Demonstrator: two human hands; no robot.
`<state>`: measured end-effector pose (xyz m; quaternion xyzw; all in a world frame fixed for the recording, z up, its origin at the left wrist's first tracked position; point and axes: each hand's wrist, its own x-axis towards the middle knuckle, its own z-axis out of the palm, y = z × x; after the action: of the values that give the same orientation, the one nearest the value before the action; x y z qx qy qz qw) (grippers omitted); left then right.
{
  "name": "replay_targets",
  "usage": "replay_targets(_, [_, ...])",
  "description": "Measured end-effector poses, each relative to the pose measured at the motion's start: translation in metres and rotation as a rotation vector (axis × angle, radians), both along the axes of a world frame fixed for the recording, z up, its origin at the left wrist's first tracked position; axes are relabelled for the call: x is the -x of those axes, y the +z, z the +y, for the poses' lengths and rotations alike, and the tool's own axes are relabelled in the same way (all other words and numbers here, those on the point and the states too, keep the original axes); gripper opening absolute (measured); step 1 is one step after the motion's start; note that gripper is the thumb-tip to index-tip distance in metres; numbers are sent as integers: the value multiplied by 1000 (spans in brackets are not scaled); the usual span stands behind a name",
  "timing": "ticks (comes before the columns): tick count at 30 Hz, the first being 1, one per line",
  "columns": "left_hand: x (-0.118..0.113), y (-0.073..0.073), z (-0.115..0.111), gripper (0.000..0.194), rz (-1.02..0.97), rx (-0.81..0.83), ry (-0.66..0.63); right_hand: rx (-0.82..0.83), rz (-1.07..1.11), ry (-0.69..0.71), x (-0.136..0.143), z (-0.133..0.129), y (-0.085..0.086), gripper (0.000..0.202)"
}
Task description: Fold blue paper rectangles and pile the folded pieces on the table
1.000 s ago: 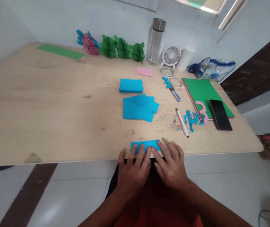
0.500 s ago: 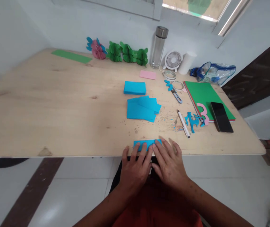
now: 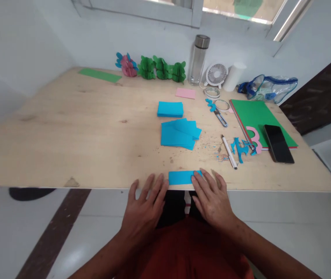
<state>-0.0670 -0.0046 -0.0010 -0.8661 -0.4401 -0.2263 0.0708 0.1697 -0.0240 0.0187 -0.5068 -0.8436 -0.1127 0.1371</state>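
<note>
- L hand [image 3: 144, 211] has slid off flat blue paper strip [image 3: 182, 177]; fingers spread, gripping nothing, just beside its L end.
- R hand [image 3: 214, 203] open, fingertips on strip's R end.
- Step: prob. pressing strip flat; next calls for steady R hold.
- Strip's nr front edge of pale wooden table [image 3: 95, 135]; room L, slim white pen [image 3: 229, 152] R.
</note>
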Motion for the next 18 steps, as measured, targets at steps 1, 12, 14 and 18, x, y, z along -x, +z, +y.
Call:
replay_targets(1, [2, 2, 0, 54, 1, 15, 0, -2, 7, -3, 0, 0, 0, 46])
replay_targets(12, [-16, 10, 13, 34, -133, -34, -115, -114, 159, 43, 7, 1, 1, 28])
replay_targets(14, [-14, 10, 16, 31, -147, -91, -179, -153, 212, 70, 6, 1, -3, 25])
replay_targets(18, [-7, 28, 32, 31, -174, -142, -268, -158, 313, 123, 6, 10, 7, 24])
